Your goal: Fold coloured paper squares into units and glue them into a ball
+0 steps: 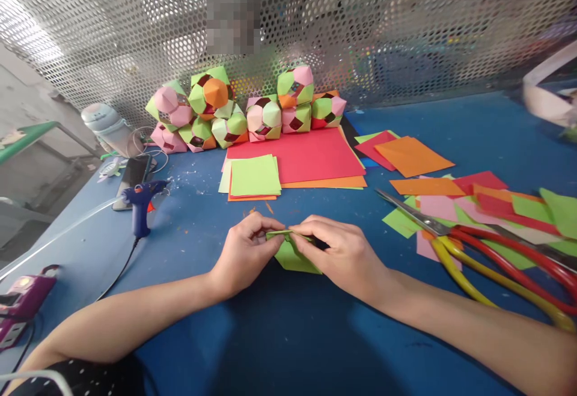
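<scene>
Between my hands, low over the blue table, is a green sheet of paper (295, 256) with its far edge folded over. My left hand (247, 249) pinches the fold at its left end, thumb and fingers pressed together. At the right part of the same fold, my right hand (340, 252) grips the paper between thumb and fingers. The fingertips of both hands nearly meet and hide part of the crease. Just beyond them lies a small stack of square sheets (255, 175), light green on top, partly over a stack of larger red sheets (315, 154).
Folded paper balls (264, 118) are piled against the perforated metal screen (360, 41). Scissors (435, 225) with red and yellow handles lie over paper scraps (496, 201) at right. On the left are a blue glue gun (141, 210), a phone (134, 175), a cup (108, 127) and a purple power strip (27, 300).
</scene>
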A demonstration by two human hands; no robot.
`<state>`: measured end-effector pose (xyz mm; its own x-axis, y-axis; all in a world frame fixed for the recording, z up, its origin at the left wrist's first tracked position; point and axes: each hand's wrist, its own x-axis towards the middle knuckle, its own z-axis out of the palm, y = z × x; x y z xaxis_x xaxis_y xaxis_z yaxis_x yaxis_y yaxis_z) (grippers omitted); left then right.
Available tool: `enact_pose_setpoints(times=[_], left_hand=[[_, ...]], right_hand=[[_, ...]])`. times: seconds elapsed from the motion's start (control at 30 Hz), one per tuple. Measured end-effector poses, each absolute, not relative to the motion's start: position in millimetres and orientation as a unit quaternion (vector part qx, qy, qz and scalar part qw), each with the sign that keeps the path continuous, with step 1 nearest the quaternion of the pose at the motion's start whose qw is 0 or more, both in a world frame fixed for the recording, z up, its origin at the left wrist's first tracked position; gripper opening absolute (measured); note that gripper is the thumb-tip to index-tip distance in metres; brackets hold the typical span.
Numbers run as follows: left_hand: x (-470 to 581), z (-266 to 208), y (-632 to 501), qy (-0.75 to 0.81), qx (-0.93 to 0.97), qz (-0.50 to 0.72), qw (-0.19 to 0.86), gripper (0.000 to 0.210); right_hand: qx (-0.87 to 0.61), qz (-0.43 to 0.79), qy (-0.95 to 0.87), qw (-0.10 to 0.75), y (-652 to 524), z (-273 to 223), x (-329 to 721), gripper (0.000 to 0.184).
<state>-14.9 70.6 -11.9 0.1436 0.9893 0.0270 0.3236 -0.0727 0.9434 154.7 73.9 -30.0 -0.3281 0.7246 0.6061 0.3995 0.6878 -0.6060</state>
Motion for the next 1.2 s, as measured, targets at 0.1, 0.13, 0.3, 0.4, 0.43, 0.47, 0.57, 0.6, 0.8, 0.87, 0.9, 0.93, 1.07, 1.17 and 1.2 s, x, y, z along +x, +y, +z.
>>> enact_pose_setpoints(times=[0.1, 0.13, 0.3, 0.4, 0.43, 0.47, 0.57, 0.6, 0.8, 0.87, 0.9, 0.93, 1.07, 1.17, 1.2], left_hand=[[-16.1, -10.7, 70.6, 0.522, 0.656, 0.376, 0.395, 0.007], [-16.2, -10.1, 70.5, 0.52, 0.662, 0.374, 0.39, 0.007], [-15.2, -8.0, 69.1, 0.52, 0.64, 0.388, 0.412, 0.007], [-14.2, -9.0, 68.3, 0.522, 0.623, 0.394, 0.431, 0.007], [-13.9, -9.7, 68.2, 0.521, 0.618, 0.393, 0.438, 0.008], [-13.8, -10.5, 68.0, 0.52, 0.615, 0.392, 0.444, 0.008], [-13.8, -12.8, 67.7, 0.519, 0.61, 0.392, 0.452, 0.006], [-13.9, -13.2, 67.7, 0.521, 0.609, 0.393, 0.451, 0.007], [-14.0, -12.9, 68.7, 0.54, 0.596, 0.401, 0.438, 0.014], [-13.9, -12.3, 68.8, 0.543, 0.594, 0.399, 0.44, 0.014], [-13.9, -12.1, 68.8, 0.543, 0.592, 0.4, 0.442, 0.015], [-13.9, -12.0, 68.8, 0.542, 0.591, 0.401, 0.444, 0.015], [-13.7, -11.4, 69.2, 0.539, 0.584, 0.406, 0.45, 0.014], [-13.0, -11.0, 69.9, 0.543, 0.572, 0.414, 0.454, 0.015], [-12.7, -11.0, 70.1, 0.544, 0.569, 0.417, 0.455, 0.015]], right_hand=[[-0.35, 0.18, -0.799, 0.455, 73.3, -30.6, 154.9, 0.013], [-0.348, 0.185, -0.8, 0.452, 73.3, -30.9, 154.9, 0.013], [-0.349, 0.199, -0.798, 0.448, 74.4, -32.5, 154.6, 0.007], [-0.362, 0.201, -0.798, 0.438, 74.7, -33.4, 154.5, 0.009], [-0.365, 0.2, -0.8, 0.433, 74.6, -33.8, 154.4, 0.011], [-0.364, 0.195, -0.802, 0.432, 74.5, -34.1, 154.4, 0.012], [-0.354, 0.182, -0.81, 0.43, 74.3, -34.2, 154.2, 0.012], [-0.353, 0.181, -0.809, 0.434, 74.3, -33.7, 154.2, 0.011], [-0.34, 0.195, -0.802, 0.45, 74.7, -27.8, 154.9, 0.016], [-0.339, 0.199, -0.802, 0.45, 74.9, -27.0, 155.1, 0.018], [-0.34, 0.2, -0.8, 0.452, 75.0, -27.0, 155.1, 0.017], [-0.342, 0.202, -0.799, 0.452, 75.1, -27.1, 155.1, 0.016], [-0.354, 0.209, -0.798, 0.442, 75.7, -27.8, 155.2, 0.02], [-0.367, 0.225, -0.782, 0.451, 75.8, -27.9, 155.7, 0.018], [-0.37, 0.231, -0.776, 0.455, 75.8, -27.8, 155.9, 0.017]])
